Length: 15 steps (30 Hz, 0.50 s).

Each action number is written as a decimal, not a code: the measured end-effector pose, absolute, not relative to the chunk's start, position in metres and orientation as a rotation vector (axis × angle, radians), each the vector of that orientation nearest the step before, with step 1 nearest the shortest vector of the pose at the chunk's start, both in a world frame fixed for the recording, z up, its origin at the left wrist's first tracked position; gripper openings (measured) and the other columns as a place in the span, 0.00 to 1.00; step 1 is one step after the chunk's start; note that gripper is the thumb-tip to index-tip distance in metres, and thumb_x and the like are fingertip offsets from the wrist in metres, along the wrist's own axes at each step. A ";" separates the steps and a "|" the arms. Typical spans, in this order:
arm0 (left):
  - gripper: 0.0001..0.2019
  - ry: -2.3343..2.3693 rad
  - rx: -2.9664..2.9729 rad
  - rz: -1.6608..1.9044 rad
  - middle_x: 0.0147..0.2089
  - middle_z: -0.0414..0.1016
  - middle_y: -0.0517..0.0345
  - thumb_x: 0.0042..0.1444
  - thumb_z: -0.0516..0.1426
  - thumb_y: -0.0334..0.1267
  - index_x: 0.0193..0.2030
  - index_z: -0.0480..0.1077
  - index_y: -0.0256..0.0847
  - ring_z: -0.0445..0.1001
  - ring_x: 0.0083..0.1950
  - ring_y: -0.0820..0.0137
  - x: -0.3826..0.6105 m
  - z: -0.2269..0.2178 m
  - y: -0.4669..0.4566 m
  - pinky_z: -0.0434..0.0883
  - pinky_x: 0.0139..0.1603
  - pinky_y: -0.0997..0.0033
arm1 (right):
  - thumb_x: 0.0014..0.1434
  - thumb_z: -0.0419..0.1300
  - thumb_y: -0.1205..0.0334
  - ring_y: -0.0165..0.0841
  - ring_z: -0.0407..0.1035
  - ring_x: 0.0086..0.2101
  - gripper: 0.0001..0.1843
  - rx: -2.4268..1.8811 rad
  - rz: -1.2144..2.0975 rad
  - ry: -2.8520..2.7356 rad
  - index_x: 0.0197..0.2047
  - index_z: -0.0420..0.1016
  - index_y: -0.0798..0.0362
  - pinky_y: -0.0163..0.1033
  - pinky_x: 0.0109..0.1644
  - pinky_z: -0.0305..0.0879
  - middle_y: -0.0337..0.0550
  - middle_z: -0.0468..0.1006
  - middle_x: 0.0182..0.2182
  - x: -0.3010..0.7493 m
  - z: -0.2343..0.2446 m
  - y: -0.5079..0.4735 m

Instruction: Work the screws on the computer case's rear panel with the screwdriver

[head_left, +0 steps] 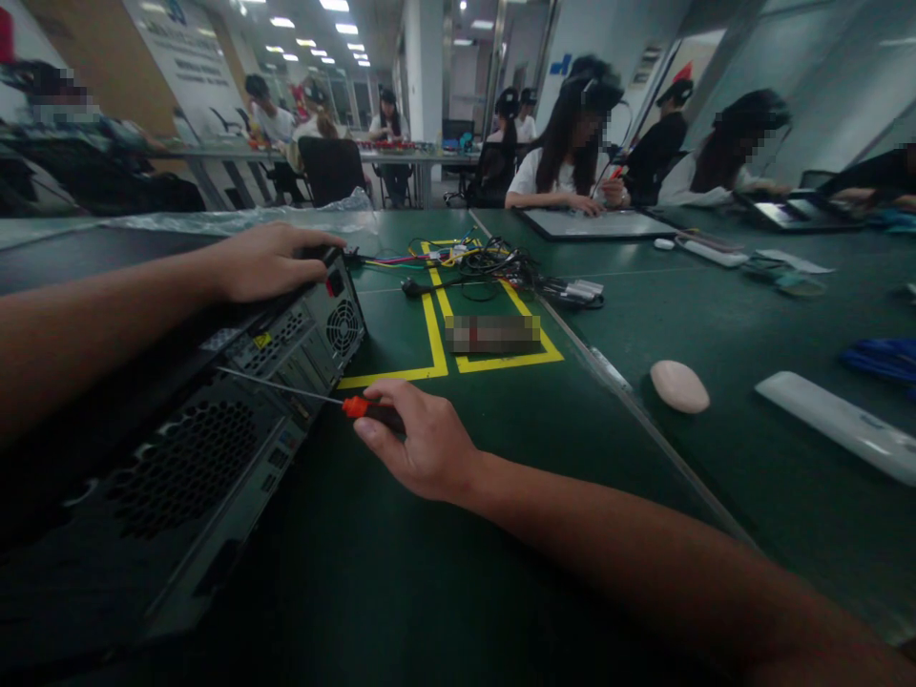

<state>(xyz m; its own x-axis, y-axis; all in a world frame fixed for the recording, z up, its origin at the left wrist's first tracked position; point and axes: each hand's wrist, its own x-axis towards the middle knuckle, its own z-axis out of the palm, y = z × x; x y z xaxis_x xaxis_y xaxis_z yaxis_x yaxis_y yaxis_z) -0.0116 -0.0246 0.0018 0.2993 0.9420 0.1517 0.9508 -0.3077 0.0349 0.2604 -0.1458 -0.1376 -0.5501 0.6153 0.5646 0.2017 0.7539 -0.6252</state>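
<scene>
A black desktop computer case (286, 358) lies on the green table at the left, its vented rear panel turned towards the right. My left hand (276, 260) rests flat on its top near the far corner, fingers stretched out and holding nothing. In my right hand (422, 439) is a screwdriver (356, 407) with an orange and black handle, my fingers wrapped round it. Its long thin shaft points left, and the tip appears to meet the upper part of the rear panel; exact contact cannot be made out.
Beyond the case lie a tangle of cables (501, 262) and a blurred-out box (493, 335) among yellow tape lines (433, 329). A pinkish rounded object (679, 386) and a white long object (841, 420) lie to the right. Several people sit at tables further back.
</scene>
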 end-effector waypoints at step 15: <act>0.40 -1.772 -2.552 -0.230 0.64 0.77 0.44 0.61 0.47 0.58 0.73 0.69 0.37 0.75 0.63 0.50 -0.014 0.003 -0.024 0.67 0.67 0.52 | 0.75 0.58 0.53 0.35 0.79 0.43 0.14 -0.606 0.617 -2.162 0.56 0.71 0.52 0.42 0.48 0.77 0.47 0.82 0.48 0.261 -0.139 -0.144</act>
